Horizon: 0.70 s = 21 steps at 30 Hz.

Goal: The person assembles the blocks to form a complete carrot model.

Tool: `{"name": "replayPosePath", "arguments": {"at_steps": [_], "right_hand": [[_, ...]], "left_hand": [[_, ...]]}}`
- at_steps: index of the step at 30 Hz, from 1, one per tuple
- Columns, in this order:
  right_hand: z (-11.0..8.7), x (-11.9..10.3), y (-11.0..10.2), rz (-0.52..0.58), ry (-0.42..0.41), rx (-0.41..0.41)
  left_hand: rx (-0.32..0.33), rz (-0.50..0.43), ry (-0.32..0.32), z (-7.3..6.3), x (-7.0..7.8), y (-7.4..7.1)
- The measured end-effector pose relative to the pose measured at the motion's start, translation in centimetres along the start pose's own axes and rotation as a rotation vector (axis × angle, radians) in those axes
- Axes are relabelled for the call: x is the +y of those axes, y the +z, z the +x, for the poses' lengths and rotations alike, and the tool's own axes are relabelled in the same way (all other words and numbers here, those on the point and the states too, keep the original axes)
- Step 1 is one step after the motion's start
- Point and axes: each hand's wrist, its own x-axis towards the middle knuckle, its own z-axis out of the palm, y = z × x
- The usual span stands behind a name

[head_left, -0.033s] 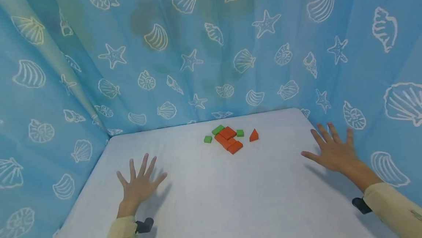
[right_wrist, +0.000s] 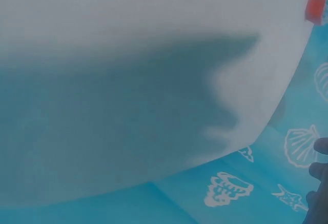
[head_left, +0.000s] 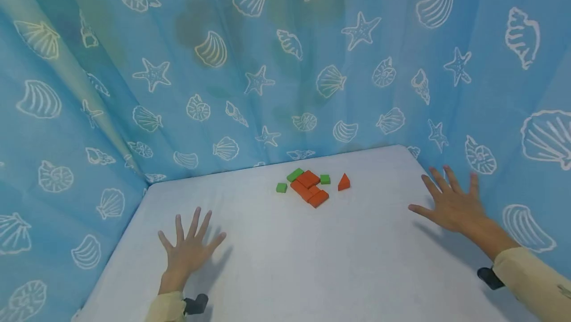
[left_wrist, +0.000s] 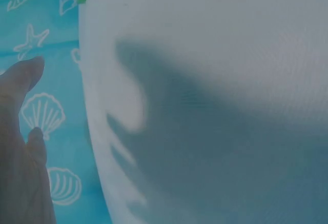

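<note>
Toward the far edge of the white table lies a group of red blocks (head_left: 309, 179), set against one another. A green block (head_left: 295, 175) touches this group at its back left. One small green block (head_left: 281, 187) sits to the left and another green block (head_left: 325, 179) to the right. Farther right stands a red triangular block (head_left: 344, 182). My left hand (head_left: 187, 252) is held over the table's left side, fingers spread, holding nothing. Over the right edge, my right hand (head_left: 457, 210) is likewise spread and holds nothing. Both hands are well apart from the blocks.
The white table (head_left: 290, 267) meets a blue curtain (head_left: 267, 99) printed with shells and starfish at its back and sides. Shadows of both hands fall on the tabletop. Each wrist wears a dark device, such as the left wrist camera (head_left: 196, 304).
</note>
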Motion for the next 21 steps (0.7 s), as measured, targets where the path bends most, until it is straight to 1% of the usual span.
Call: {"name": "replayPosePath", "arguments": {"at_steps": [3, 6, 7, 10, 14, 17, 19, 21], "right_hand": [[-0.6, -0.2, 0.1, 0.011, 0.000, -0.010], [-1.0, -0.9, -0.2, 0.020, -0.009, 0.020], [-0.8, -1.2, -0.5, 0.029, -0.016, 0.035], [-0.3, -2.5, -1.2, 0.068, -0.034, 0.085], [0.4, -4.5, -1.4, 0.134, -0.057, 0.114], [1.2, -5.9, -0.9, 0.156, -0.076, 0.149], [1.7, -6.8, -0.3, 0.169, -0.086, 0.165], [2.0, -7.5, 0.5, 0.182, -0.090, 0.161]], "left_hand": [[-0.023, -0.010, -0.001, -0.2, 0.3, 0.0], [-0.031, -0.042, 0.005, -0.4, 1.0, -0.1], [-0.027, -0.057, 0.011, -0.3, 1.4, 0.0], [0.003, -0.102, 0.042, 0.1, 2.5, 0.3], [0.061, -0.125, 0.096, 1.0, 4.5, 0.7], [0.114, -0.140, 0.138, 1.8, 6.1, 1.2], [0.137, -0.145, 0.164, 2.3, 7.2, 1.9], [0.141, -0.148, 0.178, 2.7, 8.2, 2.8]]}}
